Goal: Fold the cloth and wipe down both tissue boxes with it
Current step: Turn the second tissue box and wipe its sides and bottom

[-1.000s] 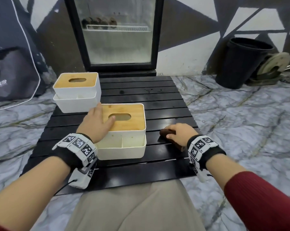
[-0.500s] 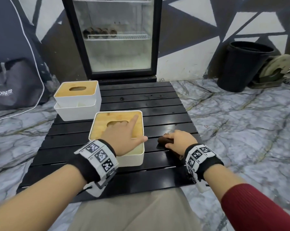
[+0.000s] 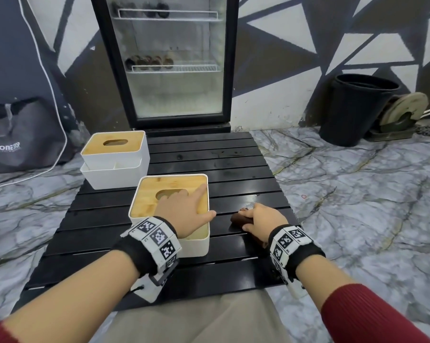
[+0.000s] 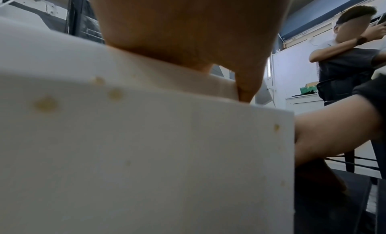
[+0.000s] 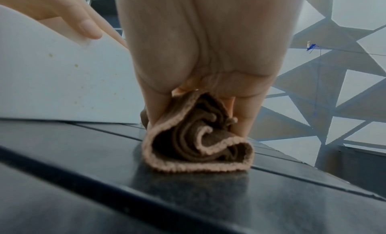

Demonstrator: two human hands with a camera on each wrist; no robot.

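Two white tissue boxes with wooden lids stand on the black slatted table (image 3: 209,157). The far box (image 3: 115,154) is at the back left. On the near box (image 3: 144,204) my left hand (image 3: 184,214) lies across the lid, index finger stretched out and thumb over the right edge. The left wrist view shows this box's spotted white wall (image 4: 125,155) under the hand (image 4: 188,31). Just right of the box, my right hand (image 3: 261,219) grips the folded brown cloth (image 3: 238,219) against the table. In the right wrist view the cloth (image 5: 198,141) shows bunched layers with a tan hem.
A glass-door fridge (image 3: 174,70) stands right behind the table. A black bin (image 3: 355,110) is on the marble floor at the right and a dark bag (image 3: 23,134) at the left. Another person (image 4: 344,64) stands beyond the table.
My left hand has slid from the near box's left edge across the lid to its right side. The right hand and cloth have stayed in place.
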